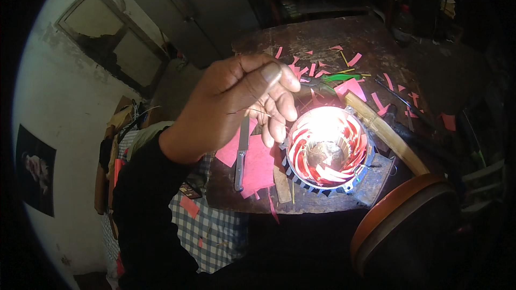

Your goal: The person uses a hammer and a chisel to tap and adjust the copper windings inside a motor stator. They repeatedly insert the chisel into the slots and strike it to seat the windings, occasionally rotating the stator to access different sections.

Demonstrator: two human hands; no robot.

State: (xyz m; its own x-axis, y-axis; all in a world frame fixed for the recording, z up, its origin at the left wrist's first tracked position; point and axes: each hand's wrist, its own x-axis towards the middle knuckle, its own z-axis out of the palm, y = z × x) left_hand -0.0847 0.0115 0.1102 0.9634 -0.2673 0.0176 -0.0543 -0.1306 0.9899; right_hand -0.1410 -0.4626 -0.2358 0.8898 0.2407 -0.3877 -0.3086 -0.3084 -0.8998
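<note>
My left hand point(247, 96) is raised over the table with its fingers curled, just left of a round finned metal housing point(371, 150); a thin wire point(258, 111) crosses beneath my thumb, and I cannot tell whether the fingers grip it. Inside the housing, red and pale pink strips point(301, 156) line a ring around a bright metal centre. Below my hand lie pink sheets point(258, 172) and a knife point(241, 161) with a grey handle. A wooden bar point(387, 134) leans along the housing's right side. My right hand does not show.
Scattered pink scraps point(312, 69) and a green object point(338, 77) lie on the worn wooden table point(371, 37). A large orange-rimmed round object point(384, 207) is at lower right. A checked cloth point(209, 236) shows below; a cabinet point(193, 11) and bottle point(403, 24) stand behind.
</note>
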